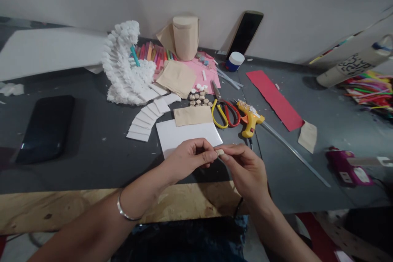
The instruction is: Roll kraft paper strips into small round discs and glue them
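Observation:
Both hands meet low in the middle of the view, pinching one small beige piece [220,152], maybe a wrapped pellet. My left hand [196,153] grips it between thumb and curled fingers. From the other side, my right hand [244,166] closes thumb and forefinger on it. Just beyond lies a white board [166,136] with a beige strip [193,116] across its far edge. Several beige wrapped pellets [199,99] sit clustered behind that strip. To their right are scissors [219,114] with one yellow and one red handle, and a yellow glue gun [251,123].
Left are white cards [147,116], a fluffy white ornament [123,65] and a black case [46,127]. A beige roll [186,39], phone [245,32] and white-lidded jar [235,61] stand behind. Right are a red strip [274,100], clear glue stick [297,155], bottle [353,67] and purple adapter [350,168].

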The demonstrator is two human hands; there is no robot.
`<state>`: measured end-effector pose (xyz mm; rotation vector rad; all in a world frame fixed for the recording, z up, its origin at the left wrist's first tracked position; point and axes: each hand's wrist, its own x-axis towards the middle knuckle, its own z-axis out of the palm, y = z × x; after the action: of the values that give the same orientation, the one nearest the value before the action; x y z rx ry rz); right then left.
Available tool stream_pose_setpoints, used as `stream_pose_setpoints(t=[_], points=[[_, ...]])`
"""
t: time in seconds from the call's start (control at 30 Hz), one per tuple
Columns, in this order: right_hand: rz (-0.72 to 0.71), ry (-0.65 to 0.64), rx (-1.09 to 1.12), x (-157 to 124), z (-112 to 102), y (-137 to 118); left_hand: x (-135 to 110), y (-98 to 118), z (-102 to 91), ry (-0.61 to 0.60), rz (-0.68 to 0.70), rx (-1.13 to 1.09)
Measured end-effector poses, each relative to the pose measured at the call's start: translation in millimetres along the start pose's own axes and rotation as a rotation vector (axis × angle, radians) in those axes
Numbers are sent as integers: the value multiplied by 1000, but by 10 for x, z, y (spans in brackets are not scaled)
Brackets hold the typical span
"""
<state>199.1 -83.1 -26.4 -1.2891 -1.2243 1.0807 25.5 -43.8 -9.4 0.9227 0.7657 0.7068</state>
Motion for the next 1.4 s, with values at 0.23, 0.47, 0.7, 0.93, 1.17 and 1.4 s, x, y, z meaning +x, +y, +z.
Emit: stream_pose_setpoints(t=[0.23,0.47,0.7,0.93,1.17,1.4], points=[[-47,21,-79,-35,33,-69,16,-32,-1,14,-4,14],[-17,57,-243,34,-181,-69,26,-6,-9,-4,-27,16],[-372,-152,-855,201,-558,-17,30,19,-60,90,11,40],[-586,-344,-1055,334,-604,-14,48,-12,-48,83,18,41],[-577,-513,-1128,359,-575,-133,41,1,-50,76,25,15],[-254,-641,-1069,636,-618,-175,34,-5,-29,52,28,22]])
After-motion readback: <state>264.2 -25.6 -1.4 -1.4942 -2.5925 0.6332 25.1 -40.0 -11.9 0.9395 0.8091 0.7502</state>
